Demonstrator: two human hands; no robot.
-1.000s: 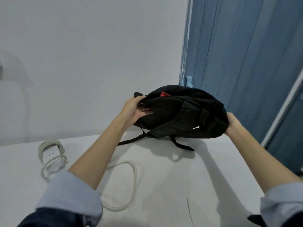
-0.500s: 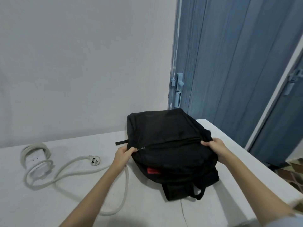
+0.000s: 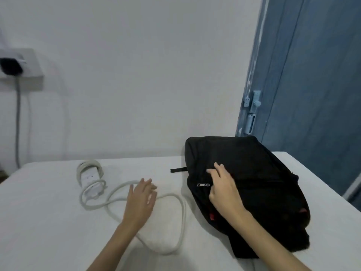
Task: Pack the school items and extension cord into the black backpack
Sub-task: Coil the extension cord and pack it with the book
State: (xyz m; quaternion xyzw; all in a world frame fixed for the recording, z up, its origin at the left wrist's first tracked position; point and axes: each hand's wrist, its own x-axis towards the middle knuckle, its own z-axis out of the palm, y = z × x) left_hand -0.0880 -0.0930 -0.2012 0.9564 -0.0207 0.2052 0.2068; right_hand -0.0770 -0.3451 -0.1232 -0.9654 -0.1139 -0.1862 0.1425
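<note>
Table [image 3: 58,222]: you work on a white surface that fills the lower view, and both task things lie on it.
Black backpack [image 3: 254,182]: it lies flat at about 3 o'clock from the table's middle, front panel up. The zip line runs across the panel and the zipper pull [image 3: 203,185] sits at its left end, so judge the bag closed and nothing packed yet.
Extension cord [image 3: 121,192]: the white cable sprawls from 9 o'clock toward 6 o'clock in loose loops. The socket block [image 3: 90,176], with cable wound round it, lies at about 10 o'clock, well apart from the bag.
Right hand [image 3: 222,189]: it rests on the backpack just right of the zipper pull, fingers loosely bent over the fabric; you cannot tell whether it pinches anything.
Left hand [image 3: 141,200]: it hovers over the cable with fingers spread wide and holds nothing.
School items: none are in view, so you will need to look for them.
Step in hand: opening the bag, or reaching for the cord.
How to do it well: press the panel flat with one hand, pinch the pull with the other, and draw it steadily along the zip line. Gather the cable into loops against the block before lifting, or the trailing loop at 6 o'clock may drag or snag.
</note>
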